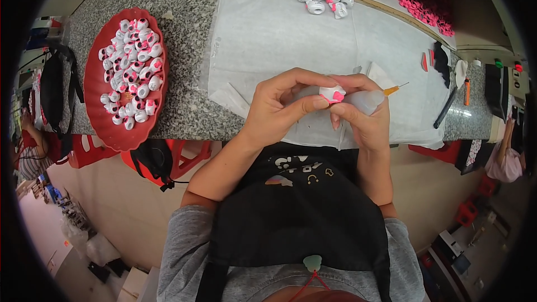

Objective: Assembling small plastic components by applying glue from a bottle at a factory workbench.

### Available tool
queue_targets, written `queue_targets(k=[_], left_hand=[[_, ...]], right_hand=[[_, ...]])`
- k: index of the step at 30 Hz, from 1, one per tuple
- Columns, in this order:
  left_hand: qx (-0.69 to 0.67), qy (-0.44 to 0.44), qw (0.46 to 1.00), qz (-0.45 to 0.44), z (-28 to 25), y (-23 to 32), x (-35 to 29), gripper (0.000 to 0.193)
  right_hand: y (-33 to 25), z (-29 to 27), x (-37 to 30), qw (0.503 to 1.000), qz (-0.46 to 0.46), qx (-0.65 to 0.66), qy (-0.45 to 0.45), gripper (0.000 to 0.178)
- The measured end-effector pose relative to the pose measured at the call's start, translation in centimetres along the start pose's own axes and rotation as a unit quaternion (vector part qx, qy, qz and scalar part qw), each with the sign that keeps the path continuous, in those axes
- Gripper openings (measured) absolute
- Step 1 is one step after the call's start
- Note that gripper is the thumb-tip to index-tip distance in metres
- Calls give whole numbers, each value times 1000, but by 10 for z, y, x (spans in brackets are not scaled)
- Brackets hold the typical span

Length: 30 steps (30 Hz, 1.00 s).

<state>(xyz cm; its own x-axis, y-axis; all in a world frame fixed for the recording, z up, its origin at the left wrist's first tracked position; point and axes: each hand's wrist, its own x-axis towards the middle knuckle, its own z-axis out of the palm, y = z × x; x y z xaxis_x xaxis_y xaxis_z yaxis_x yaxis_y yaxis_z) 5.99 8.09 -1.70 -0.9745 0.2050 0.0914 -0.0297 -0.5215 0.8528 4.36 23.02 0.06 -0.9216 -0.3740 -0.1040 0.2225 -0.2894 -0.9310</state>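
Above the near part of the white sheet, both my hands meet around a small white figurine head (325, 92) with a pink bow (336, 96). My left hand (274, 103) is closed, pinching the head between thumb and fingers. Against its other side rest the thumb and fingertips of my right hand (369, 124). A translucent squeeze bottle (366, 102) is also tucked in the right hand, its orange needle tip (392, 89) pointing right, away from the head. My fingers hide part of the head and the bottle.
Left on the speckled counter (187, 61) stands a red oval tray (94, 86) full of similar heads. More white heads (316, 7) lie at the back of the sheet (268, 28), near a heap of pink pieces (417, 8). An orange-handled tool (467, 92) is at the right.
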Motion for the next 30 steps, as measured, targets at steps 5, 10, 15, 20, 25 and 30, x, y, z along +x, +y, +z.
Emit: queue_targets(k=[5,10,15,20,25,30], left_hand=[[24,-9,1000,18,0,-3,1,22],[54,4,998,34,1,-3,-1,22],[40,10,999,20,0,1,-3,23],[-7,-56,998,31,5,-1,0,22],[177,-3,980,89,2,9,-6,21],[462,316,767,314,-41,68,-24,15]], right_hand=[[1,0,-2,1000,-15,-3,15,26],[6,1,-1,1000,-24,-2,9,26],[6,4,1,999,5,46,13,28],[0,-3,-12,998,-10,62,-7,26],[9,2,-5,998,26,51,26,28],[-3,10,8,1000,-7,-24,6,53]])
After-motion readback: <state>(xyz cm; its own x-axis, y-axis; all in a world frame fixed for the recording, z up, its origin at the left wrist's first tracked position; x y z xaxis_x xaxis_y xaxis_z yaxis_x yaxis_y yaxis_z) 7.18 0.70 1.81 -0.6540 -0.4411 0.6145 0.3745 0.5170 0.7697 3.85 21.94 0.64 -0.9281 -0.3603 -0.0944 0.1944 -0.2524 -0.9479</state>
